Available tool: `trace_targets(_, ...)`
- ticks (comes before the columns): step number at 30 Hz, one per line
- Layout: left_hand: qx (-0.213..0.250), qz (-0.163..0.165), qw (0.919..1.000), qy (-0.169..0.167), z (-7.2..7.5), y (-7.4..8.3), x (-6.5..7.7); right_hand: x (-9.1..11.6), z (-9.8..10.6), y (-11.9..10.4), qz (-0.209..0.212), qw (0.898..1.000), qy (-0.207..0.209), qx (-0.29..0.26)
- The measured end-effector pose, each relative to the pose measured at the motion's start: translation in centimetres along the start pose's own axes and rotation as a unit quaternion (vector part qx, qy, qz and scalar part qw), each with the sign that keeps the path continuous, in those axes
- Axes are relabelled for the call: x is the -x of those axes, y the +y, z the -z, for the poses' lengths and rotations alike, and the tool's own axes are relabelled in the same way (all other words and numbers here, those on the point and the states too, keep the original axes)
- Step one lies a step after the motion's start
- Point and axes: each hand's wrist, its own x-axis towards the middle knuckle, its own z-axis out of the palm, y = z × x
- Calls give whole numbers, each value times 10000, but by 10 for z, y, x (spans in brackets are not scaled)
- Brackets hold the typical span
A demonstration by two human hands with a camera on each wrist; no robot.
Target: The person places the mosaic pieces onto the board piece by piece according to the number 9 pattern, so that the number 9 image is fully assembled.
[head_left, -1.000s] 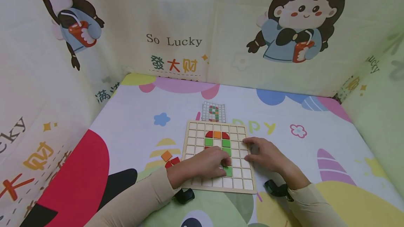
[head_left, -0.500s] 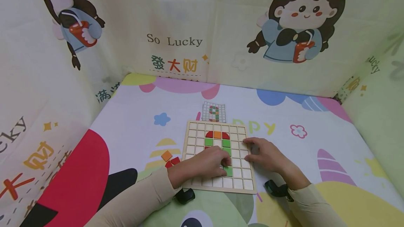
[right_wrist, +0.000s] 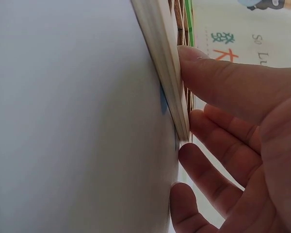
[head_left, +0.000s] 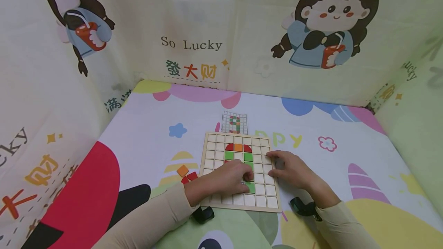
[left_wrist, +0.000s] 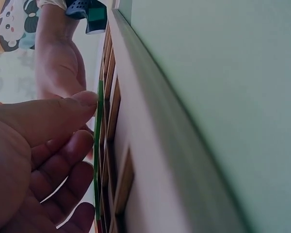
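Observation:
A wooden grid board [head_left: 261, 202] lies on the patterned cloth. Reaching over its middle, my left hand [head_left: 225, 178] has curled fingers, with thumb and index finger pinching at a green square tile [head_left: 250, 188] in the right-hand column of coloured tiles. Seen from the left wrist, the thumb [left_wrist: 63, 114] meets the green edge [left_wrist: 100, 107] low over the grid. My right hand [head_left: 294, 170] rests at the board's right edge, its thumb [right_wrist: 208, 73] touching the rim and its other fingers loosely bent. More green tiles, an orange tile [head_left: 238, 148] and rounded red tiles [head_left: 247, 148] sit in the upper cells; my left hand hides several cells.
A small printed pattern card [head_left: 234, 123] lies just behind the board. Left of the board are a loose orange tile [head_left: 182, 171] and red tiles [head_left: 192, 176], partly behind the left forearm. Printed fabric walls [head_left: 249, 76] enclose the table at the back and sides.

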Motion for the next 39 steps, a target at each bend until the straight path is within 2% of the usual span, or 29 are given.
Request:
trace_targets(10,282,66,9996,-31,1,-2,-2,-1,-1,1,20,10000,33,-9)
trace_targets(22,621,10,9981,23,19,-13,3,0,0,-1,-57,10000,-21,0)
trace_targets(27,758,-32,9971,83,27,-18,7,0,0,-2,-107,9999,-17,-98)
trace_targets(34,629,-22,9979,175,34,-29,17,1,-1,-1,-103,9999,-5,-6)
trace_targets(39,588,200,9973,384,39,-36,27,1,0,-2,-75,10000,1,-3)
